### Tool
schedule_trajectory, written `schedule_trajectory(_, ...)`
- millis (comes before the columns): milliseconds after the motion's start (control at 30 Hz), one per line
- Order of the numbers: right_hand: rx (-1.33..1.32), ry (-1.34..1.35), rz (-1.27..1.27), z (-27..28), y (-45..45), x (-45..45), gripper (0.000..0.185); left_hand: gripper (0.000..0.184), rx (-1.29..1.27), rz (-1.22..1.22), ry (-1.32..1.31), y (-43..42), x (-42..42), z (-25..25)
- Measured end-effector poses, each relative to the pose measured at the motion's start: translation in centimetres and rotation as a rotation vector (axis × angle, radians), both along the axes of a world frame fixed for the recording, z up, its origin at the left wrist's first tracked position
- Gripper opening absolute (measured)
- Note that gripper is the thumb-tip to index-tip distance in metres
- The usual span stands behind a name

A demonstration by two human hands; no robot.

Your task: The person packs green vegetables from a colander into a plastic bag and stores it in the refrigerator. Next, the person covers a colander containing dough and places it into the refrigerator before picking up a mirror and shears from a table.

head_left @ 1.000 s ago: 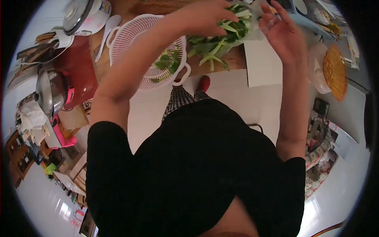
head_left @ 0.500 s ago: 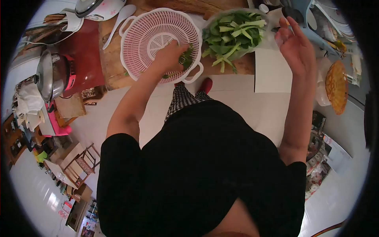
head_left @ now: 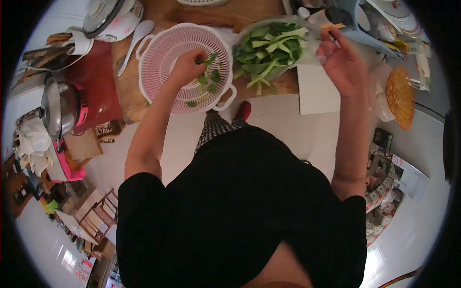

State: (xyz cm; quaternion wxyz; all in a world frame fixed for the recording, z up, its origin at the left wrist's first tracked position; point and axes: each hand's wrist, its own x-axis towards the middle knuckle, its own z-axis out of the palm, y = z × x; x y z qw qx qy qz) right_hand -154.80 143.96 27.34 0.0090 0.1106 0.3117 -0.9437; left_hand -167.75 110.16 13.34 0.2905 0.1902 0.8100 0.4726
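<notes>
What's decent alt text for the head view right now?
A person's left hand is at a few loose green leaves in a white slotted colander on a wooden table. The right hand is raised beside a heap of leafy greens to the colander's right.

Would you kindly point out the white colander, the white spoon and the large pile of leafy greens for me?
White colander (head_left: 156,62): head view, on its left inner wall.
White spoon (head_left: 140,31): head view, on its bowl.
Large pile of leafy greens (head_left: 269,46): head view, on the middle of the pile.
</notes>
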Motion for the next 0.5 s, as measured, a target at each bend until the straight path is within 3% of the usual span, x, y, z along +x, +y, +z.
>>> schedule_trajectory(67,-0.008,-0.021,-0.02,0.2,-0.4,0.1,0.027,0.022,0.082,-0.067,0.03,4.0,-0.2,3.4)
schedule_trajectory(133,0.005,-0.038,-0.028,0.0,-0.3,0.1,0.026,0.026,0.118,-0.127,0.292,8.6,0.3,6.1)
schedule_trajectory(233,-0.054,0.04,0.039,0.1,0.0,-0.1,0.026,0.034,0.245,-0.176,0.362,11.0,-0.2,6.7)
schedule_trajectory(300,0.032,0.107,0.108,2.2,-2.0,0.4,0.028,0.038,0.071,-0.204,0.237,8.9,-1.7,8.1)
schedule_trajectory(400,0.014,-0.048,0.018,0.5,0.4,0.1,0.028,0.057,-0.457,-0.541,0.555,2.0,-1.9,1.0)
schedule_trajectory(500,0.009,-0.082,-0.042,0.4,0.1,-0.1,0.028,0.063,-0.552,-0.533,0.51,-0.2,3.5,-0.6)
